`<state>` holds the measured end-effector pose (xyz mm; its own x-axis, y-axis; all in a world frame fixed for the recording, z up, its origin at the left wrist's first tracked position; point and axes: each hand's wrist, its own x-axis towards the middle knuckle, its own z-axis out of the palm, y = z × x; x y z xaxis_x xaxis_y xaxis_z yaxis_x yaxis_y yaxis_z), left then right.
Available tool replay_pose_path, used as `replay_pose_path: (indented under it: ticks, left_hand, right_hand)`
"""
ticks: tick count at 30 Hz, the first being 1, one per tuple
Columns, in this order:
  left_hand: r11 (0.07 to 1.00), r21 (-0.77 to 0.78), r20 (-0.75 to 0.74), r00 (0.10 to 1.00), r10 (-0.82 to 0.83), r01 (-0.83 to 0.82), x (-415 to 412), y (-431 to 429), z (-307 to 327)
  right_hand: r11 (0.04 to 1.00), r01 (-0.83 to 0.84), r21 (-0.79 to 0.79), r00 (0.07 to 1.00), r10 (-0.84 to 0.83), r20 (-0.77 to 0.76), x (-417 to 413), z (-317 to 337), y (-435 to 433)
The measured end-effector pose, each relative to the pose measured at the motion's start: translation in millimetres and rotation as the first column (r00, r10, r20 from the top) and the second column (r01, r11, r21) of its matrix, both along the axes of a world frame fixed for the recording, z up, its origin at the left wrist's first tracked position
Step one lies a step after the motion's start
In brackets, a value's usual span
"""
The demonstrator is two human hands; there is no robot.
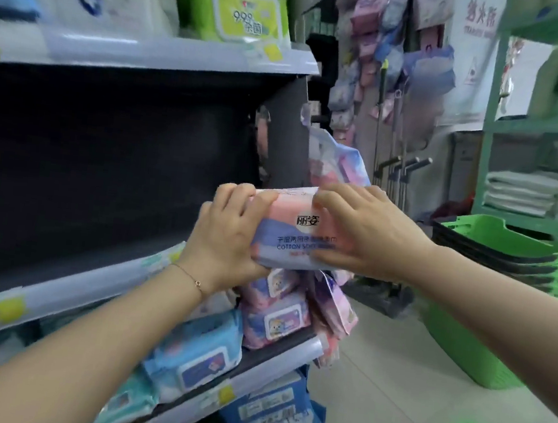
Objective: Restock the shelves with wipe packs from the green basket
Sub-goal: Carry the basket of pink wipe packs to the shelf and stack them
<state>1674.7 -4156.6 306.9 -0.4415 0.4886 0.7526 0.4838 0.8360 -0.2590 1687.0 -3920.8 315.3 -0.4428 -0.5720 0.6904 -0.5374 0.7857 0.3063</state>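
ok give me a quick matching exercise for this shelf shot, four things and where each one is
1 pink wipe pack
2 lime wipe pack
3 blue wipe pack
4 stacked green baskets

a top shelf
b far right
c held by left hand and right hand
d lower shelf

Pairs: 1-c, 2-a, 3-d, 4-b

Wipe packs (pixel 200 358) lie on the lower shelf (pixel 290 350).
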Motion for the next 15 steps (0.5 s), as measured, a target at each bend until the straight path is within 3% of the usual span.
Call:
replay_pose_path:
  ticks: [3,6,9,11,15]
  left_hand:
    - [0.999,-0.016,-0.038,0.998,0.045,-0.045,4,-42,26]
    - [0.989,-0.033,-0.074,0.987,0.139,-0.142,3,-83,47]
    - [0.957,-0.043,-0.113,0.954,0.279,-0.285,-1,-119,59]
    - [0.932,-0.056,-0.124,0.928,0.350,-0.359,-9,-139,58]
    - [0.948,-0.052,0.020,0.949,0.314,-0.313,-33,-175,32]
  right_hand:
    - [0.998,-0.062,-0.030,0.980,0.055,-0.189,-15,11,-37]
    - [0.994,-0.047,-0.100,0.979,0.026,-0.203,-34,26,-78]
    - [0.973,0.074,-0.219,0.996,-0.083,-0.034,-56,37,-120]
    - [0.966,0.094,-0.242,0.992,-0.070,0.109,-70,38,-147]
    - [0.973,0.023,-0.231,0.960,0.043,0.278,-100,23,-191]
